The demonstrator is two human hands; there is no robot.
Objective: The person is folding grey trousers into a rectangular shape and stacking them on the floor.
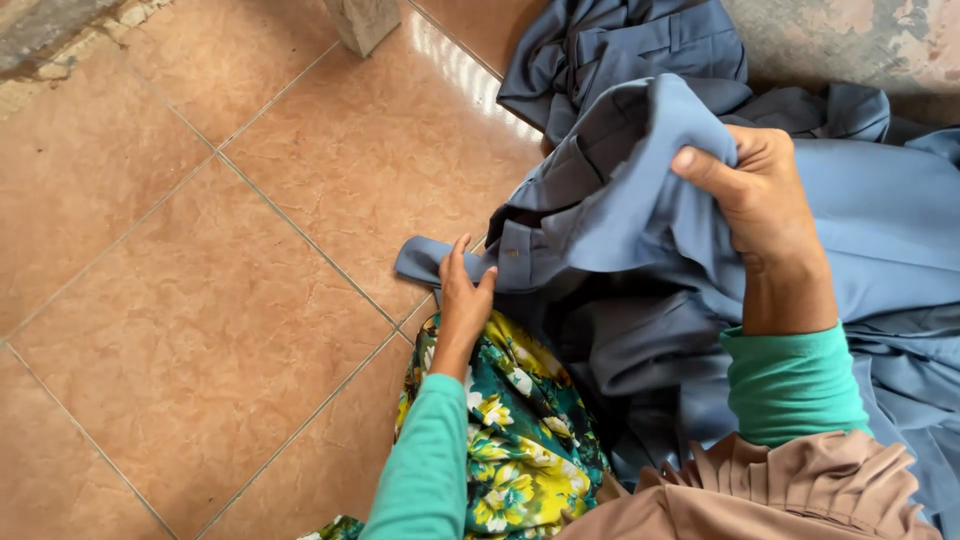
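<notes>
Head view, garment: blue-grey garment (640, 200), a bundle of cloth filling the right half of the frame, lifted at upper centre, its lower folds draped over the lap.
Head view, strap: flat blue-grey strip (425, 260) of the same cloth, reaching left of centre onto the floor.
Head view, left hand (463, 295): centre of the frame, teal sleeve (425, 470) below it; grip pressed together on the garment's edge where the strip begins, thumb and fingers pinching the cloth.
Head view, right hand (765, 200): upper right of centre, raised; grip pinching a gathered fold of the garment, thumb on top, fingers hidden behind the cloth.
Head view, second pile: more blue-grey cloth (620, 45) at the top centre, lying on the floor.
Head view, skirt: green floral fabric (520, 430), lower centre, under the left forearm.
Head view, scarf: tan pleated cloth (780, 490), lower right.
Head view, floor: glossy terracotta tiles (200, 300), left half of the frame.
</notes>
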